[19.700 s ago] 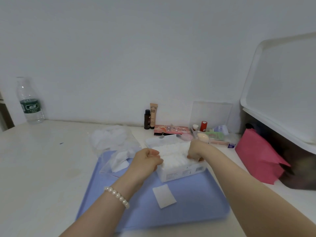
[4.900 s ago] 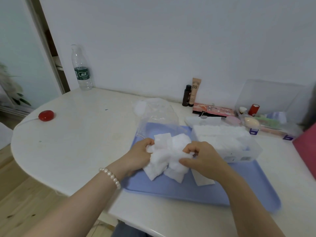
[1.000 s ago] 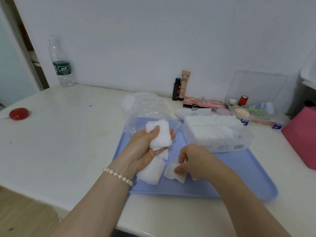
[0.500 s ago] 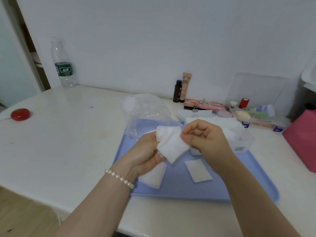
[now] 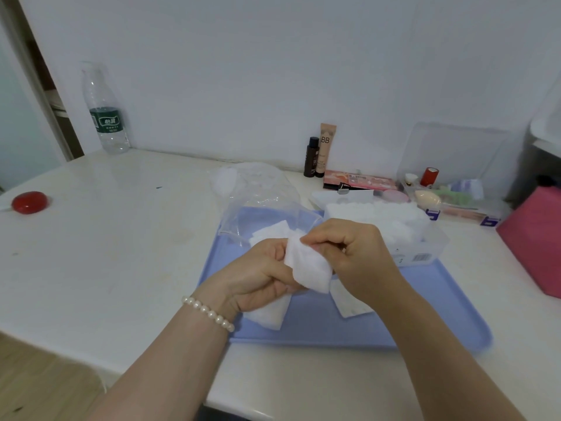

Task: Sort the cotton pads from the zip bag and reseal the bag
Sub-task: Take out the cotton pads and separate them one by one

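Cotton pads (image 5: 308, 265) sit bunched above the blue tray (image 5: 425, 317), your left hand (image 5: 261, 275) gripping the stack and your right hand (image 5: 349, 253) pinching its top edge. Pinch too loosely and soft pads may slide off onto the table (image 5: 106, 253). The zip bag (image 5: 261, 196) lies open behind, so reaching past could snag it.

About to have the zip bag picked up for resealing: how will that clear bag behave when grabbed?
The zip bag is probably floppy: its clear film sits crumpled and puffed at the tray's far edge. It looks light, with few pads visible inside, so a push would likely slide it. The glossy film may slip between fingers.
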The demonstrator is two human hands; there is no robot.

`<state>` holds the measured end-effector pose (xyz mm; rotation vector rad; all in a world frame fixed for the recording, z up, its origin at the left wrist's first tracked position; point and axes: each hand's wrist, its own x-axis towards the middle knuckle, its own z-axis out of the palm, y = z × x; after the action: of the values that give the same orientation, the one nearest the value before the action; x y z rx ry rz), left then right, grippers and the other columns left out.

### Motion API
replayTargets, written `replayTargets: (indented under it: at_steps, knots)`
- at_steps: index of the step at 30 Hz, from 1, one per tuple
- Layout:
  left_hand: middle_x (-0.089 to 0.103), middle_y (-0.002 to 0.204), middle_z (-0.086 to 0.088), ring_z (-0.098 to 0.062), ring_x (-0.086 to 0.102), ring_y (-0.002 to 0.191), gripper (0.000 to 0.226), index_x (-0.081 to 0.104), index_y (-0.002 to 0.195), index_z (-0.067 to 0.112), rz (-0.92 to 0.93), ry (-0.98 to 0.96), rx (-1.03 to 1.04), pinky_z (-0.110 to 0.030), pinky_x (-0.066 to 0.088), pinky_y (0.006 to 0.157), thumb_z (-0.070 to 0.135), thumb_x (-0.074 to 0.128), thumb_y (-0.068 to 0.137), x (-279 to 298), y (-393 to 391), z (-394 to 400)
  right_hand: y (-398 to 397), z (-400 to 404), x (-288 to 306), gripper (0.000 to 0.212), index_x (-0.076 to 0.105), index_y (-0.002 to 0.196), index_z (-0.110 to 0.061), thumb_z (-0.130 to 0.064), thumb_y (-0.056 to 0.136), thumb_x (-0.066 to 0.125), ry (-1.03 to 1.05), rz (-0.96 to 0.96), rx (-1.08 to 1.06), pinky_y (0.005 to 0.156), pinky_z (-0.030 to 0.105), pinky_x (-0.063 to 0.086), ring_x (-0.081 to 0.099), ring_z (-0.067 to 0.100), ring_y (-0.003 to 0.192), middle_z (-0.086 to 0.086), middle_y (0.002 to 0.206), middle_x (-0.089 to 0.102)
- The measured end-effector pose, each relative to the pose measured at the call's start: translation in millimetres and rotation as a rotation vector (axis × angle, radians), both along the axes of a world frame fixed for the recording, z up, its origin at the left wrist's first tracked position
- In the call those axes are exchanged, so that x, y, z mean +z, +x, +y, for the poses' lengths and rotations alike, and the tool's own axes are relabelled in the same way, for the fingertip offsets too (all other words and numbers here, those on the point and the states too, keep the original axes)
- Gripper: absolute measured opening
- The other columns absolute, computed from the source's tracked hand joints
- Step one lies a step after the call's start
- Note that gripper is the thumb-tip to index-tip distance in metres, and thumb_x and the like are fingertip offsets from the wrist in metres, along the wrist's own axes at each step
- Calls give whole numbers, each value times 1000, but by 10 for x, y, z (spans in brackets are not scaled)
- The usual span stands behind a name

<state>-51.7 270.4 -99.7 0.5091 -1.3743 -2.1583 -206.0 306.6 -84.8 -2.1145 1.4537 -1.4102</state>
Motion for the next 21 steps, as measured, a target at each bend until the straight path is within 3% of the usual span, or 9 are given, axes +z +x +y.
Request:
replayTargets:
  at_steps: [3, 5, 7, 10, 13, 15, 18, 21]
  knots:
    - [70, 93, -10, -21, 68, 89, 48, 64, 104, 0, 54, 19, -75, -33, 55, 80, -11, 64, 56, 15, 41, -8, -2, 2, 4, 20, 75, 83, -4, -3, 76, 57, -49, 14, 9, 72, 5, 43, 59, -10, 77, -12, 80, 64]
    - [66, 101, -11, -22, 63, 95, 48, 70, 102, 6, 76, 71, -97, -38, 49, 85, 13, 81, 56, 9, 42, -21, 9, 0, 2, 20, 75, 82, -4, -4, 77, 56, -94, 40, 22, 72, 5, 42, 57, -11, 77, -11, 79, 64]
    - [65, 101, -11, -21, 62, 93, 36, 71, 100, 9, 25, 95, -33, -38, 51, 82, 26, 77, 69, 1, 28, -22, 34, -10, -11, 21, 75, 83, -6, -3, 76, 56, -106, 51, 28, 70, 4, 40, 55, -9, 75, -10, 78, 61]
    - [70, 98, -14, -24, 69, 88, 22, 64, 104, 1, -1, 95, 105, -35, 56, 75, 8, 62, 84, 46, 41, -14, 111, -5, -44, 23, 72, 96, -12, -8, 80, 56, -110, -96, -91, 65, 8, 41, 52, -3, 71, -12, 85, 51]
    - [70, 101, -22, -29, 70, 89, 34, 58, 109, -9, 80, 100, 237, -35, 58, 77, 7, 53, 80, 157, 183, -90, 149, 13, -58, 20, 66, 99, -19, -15, 87, 50, -189, -257, -249, 63, 12, 41, 54, 7, 65, -9, 89, 53]
    - [71, 98, -21, -28, 71, 86, 34, 57, 108, -10, 110, 81, 350, -33, 59, 71, 9, 52, 80, 220, 303, -161, 155, 6, -81, 18, 64, 94, -22, -14, 86, 49, -148, -243, -244, 60, 14, 40, 53, 12, 61, -9, 81, 56]
    - [72, 96, -18, -25, 72, 84, 26, 57, 108, -7, 112, 67, 457, -27, 57, 64, 8, 48, 88, 196, 400, -223, 206, -2, -175, 21, 67, 84, -22, -3, 82, 58, 34, -156, -181, 57, 10, 38, 49, 6, 59, -11, 67, 56]
    - [71, 100, -17, -26, 71, 90, 29, 57, 110, -6, 125, 83, 497, -29, 58, 69, 10, 49, 88, 120, 442, -243, 299, -20, -283, 16, 68, 92, -10, -1, 82, 61, 152, -52, -250, 61, 10, 37, 48, 3, 61, -10, 73, 53]
